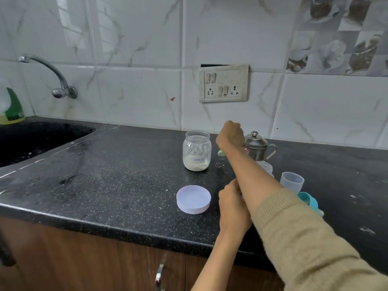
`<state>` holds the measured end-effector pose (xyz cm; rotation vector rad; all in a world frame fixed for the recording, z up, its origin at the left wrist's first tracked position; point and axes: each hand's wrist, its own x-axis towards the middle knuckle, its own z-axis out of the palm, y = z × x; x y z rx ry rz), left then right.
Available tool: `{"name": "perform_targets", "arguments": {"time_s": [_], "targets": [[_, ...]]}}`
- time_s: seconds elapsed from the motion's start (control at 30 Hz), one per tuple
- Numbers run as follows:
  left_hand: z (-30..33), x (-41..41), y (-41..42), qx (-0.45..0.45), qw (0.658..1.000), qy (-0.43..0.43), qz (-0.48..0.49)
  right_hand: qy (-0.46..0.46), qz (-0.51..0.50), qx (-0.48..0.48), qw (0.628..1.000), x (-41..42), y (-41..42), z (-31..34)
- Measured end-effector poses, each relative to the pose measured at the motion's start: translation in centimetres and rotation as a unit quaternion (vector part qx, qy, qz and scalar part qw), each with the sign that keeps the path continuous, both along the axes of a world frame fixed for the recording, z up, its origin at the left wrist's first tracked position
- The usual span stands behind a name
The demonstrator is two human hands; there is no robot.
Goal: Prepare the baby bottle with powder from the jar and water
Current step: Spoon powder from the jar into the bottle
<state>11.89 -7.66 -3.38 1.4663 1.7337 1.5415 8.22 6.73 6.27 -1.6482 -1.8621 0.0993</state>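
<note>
- Head view: clear glass jar of white powder sits open on the black speckled bench, round white lid lying nearby.
- Right hand curls around something pale green, probably a scoop; a wobble could spill powder.
- Left hand is half hidden behind the forearm, so I can't tell its fingers' grip, and the bottle is blocked too.
</note>
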Motion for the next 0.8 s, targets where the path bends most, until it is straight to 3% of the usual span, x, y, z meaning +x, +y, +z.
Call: {"name": "perform_targets", "arguments": {"time_s": [0.13,0.37,0.63,0.8], "targets": [[-0.5,-0.2,0.6,-0.015,0.999,0.037,0.008,-0.028,-0.005,-0.046,0.999,0.0,0.3,-2.3],[-0.7,-0.2,0.9,-0.041,0.999,0.011,0.015,-0.047,0.003,-0.144,0.988,0.4,0.2,-4.3],[-0.2,-0.4,0.5,-0.025,0.999,0.032,0.008,-0.048,0.006,-0.174,0.983,0.4,0.3,-4.3],[-0.1,-0.3,0.3,-0.018,0.999,0.038,0.011,-0.031,0.019,-0.146,0.989,0.2,0.4,-3.1]]}}
